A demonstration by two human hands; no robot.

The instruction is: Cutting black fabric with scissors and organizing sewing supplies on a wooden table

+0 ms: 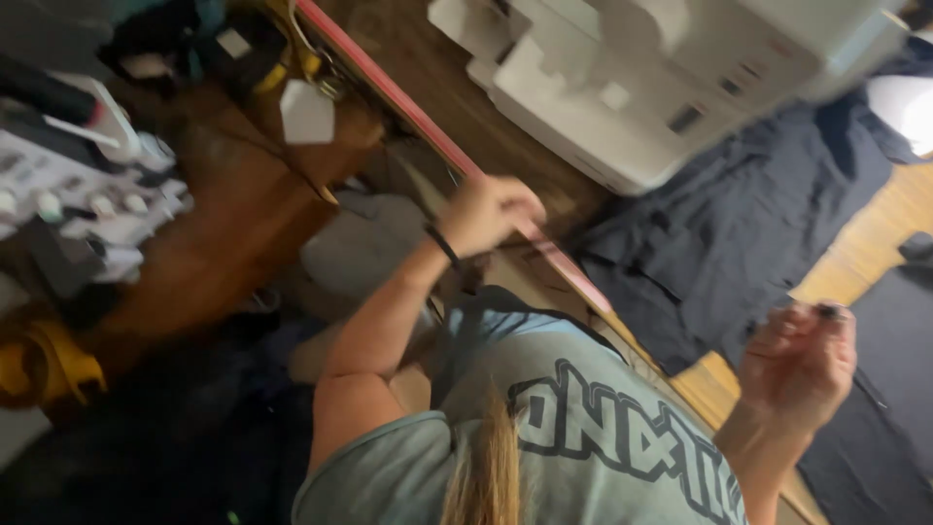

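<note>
Standing beside the person, I note heavy motion blur over the whole scene. One white sewing machine (661,78) sits on the wooden table (865,248); its top and right end are cut off by the frame edge. One dark navy fabric (739,233) lies spread on the table just below the machine and runs under it, part of it cut off at the right edge.

Left hand (491,212): closed into a loose fist at the table's near edge, just left of the machine, against a pink strip (428,126) running along that edge. I cannot tell whether it has hold of anything. One dark band on that wrist.

Right hand (802,360): raised over the table, well below the machine, fingers curled with the tips pinched together around something small and dark (831,311); too blurred to identify.

Far left of the machine, beyond the table edge: a clutter of white and grey items (87,185), not countable, and one yellow object (49,369), partly hidden. One white tag-like shape (307,113) sits near the pink strip's upper end.
</note>
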